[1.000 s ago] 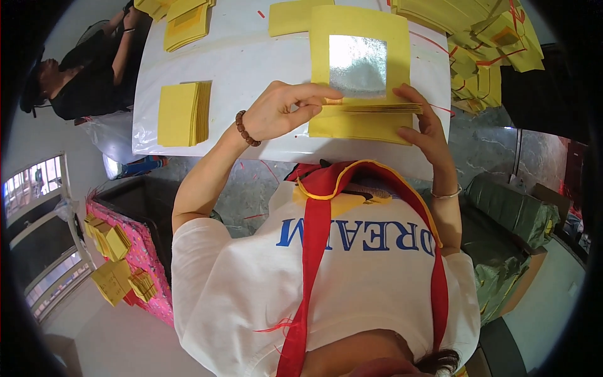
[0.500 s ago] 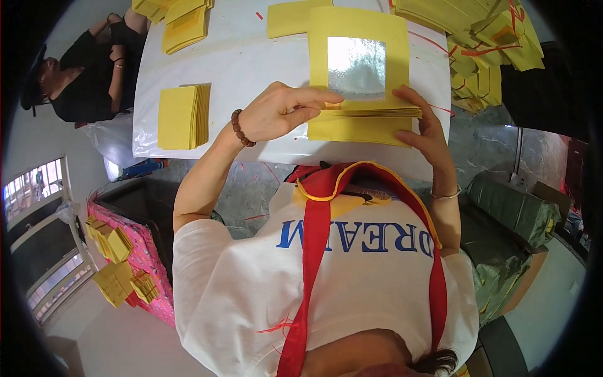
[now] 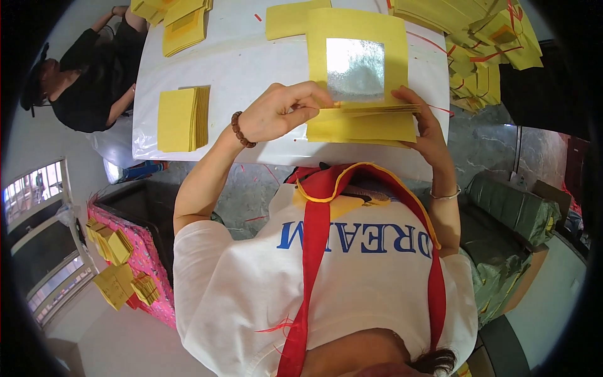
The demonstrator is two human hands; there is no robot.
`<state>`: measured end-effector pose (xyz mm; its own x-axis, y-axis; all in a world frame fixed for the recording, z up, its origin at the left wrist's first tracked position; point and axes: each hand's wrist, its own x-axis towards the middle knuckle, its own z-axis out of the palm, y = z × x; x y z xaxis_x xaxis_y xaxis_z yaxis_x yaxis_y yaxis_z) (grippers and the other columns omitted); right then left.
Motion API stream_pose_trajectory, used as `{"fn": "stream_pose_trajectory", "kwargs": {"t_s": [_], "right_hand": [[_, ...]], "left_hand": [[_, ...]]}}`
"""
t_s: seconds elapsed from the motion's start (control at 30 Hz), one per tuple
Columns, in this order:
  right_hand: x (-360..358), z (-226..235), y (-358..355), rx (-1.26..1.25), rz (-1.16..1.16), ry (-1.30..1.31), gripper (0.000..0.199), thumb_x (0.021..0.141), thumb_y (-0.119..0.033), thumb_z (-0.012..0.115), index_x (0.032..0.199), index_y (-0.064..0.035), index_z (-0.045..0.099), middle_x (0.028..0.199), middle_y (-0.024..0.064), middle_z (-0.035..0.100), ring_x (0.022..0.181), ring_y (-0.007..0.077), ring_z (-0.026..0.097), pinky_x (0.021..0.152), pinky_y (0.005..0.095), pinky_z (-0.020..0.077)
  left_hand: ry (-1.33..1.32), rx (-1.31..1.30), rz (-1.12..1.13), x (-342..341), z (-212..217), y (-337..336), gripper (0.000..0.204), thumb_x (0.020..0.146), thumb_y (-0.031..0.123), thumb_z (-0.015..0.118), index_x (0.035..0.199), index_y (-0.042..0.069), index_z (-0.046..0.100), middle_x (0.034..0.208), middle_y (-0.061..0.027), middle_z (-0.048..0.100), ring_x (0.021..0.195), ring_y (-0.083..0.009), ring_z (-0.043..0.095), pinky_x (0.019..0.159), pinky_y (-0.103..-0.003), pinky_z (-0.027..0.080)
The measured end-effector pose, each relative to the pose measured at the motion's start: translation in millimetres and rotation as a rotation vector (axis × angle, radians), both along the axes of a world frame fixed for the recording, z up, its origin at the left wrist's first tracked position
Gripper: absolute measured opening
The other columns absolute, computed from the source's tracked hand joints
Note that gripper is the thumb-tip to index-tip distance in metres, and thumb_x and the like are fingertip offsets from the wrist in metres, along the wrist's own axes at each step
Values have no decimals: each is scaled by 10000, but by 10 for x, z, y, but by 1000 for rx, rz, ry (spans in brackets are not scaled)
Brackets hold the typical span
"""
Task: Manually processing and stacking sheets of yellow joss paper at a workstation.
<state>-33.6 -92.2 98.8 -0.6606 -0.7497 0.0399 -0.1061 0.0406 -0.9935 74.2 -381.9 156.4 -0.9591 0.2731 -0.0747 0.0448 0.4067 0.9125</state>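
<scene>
In front of me a stack of yellow paper sheets lies at the table's near edge, its upper layers bent up toward me in the middle. Behind the bend, the flat far part shows a square silver foil patch. My left hand, with a brown bead bracelet on its wrist, has its fingers bent and thumb close to the index finger at the left edge of the lifted sheets. Around the right edge of the stack, my right hand grips with fingers on the far side and thumb on the near side, partly hidden.
The table has a white covering. A yellow paper bundle stands to the left, with another stack beyond. Heaped yellow bundles with red strips fill the far right. A person in black sits at the left.
My left index finger has curled back from the foil patch toward the thumb. The lifted sheets have spread apart a little. The person at the left has lowered an arm.
</scene>
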Motion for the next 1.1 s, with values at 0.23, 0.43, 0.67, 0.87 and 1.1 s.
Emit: {"fn": "stream_pose_trajectory", "kwargs": {"t_s": [0.23, 0.43, 0.67, 0.87, 1.1], "right_hand": [[16, 21, -3, 6, -2, -20, 703, 666, -57, 714, 1313, -98, 440, 1331, 28, 467, 1286, 200, 360, 1082, 338, 255], [7, 20, -2, 3, 9, 7, 714, 663, -55, 720, 1317, -100, 437, 1335, 29, 464, 1282, 196, 364, 1081, 337, 256], [4, 8, 0, -2, 9, 17, 717, 658, -51, 721, 1316, -99, 438, 1330, 32, 469, 1278, 198, 369, 1077, 340, 260], [11, 10, -6, -1, -1, 11, 687, 676, -60, 698, 1312, -95, 440, 1329, 36, 470, 1274, 199, 372, 1080, 345, 255], [-16, -41, 10, -26, -9, -63, 639, 705, -44, 635, 1312, -88, 440, 1327, 46, 474, 1282, 203, 365, 1084, 350, 246]], "left_hand": [[57, 65, 7, 37, -28, 7, 185, 866, -23, 513, 1041, 15, 556, 844, -80, 664, 748, -122, 610, 693, -243, 462], [-2, -6, -10, 21, 34, -12, 265, 856, -12, 519, 1118, 29, 529, 784, -69, 666, 704, -115, 604, 667, -238, 447], [-39, -75, -26, 11, 75, -15, 315, 855, -6, 523, 1166, 42, 512, 762, -66, 662, 681, -118, 591, 650, -232, 436], [171, -17, -65, 27, -66, -39, 204, 840, -22, 517, 1015, 34, 606, 837, -107, 652, 744, -180, 616, 679, -272, 466], [326, -139, -137, 85, 6, 58, 147, 792, 23, 590, 935, 42, 621, 905, -98, 633, 831, -263, 600, 722, -329, 481]]}}
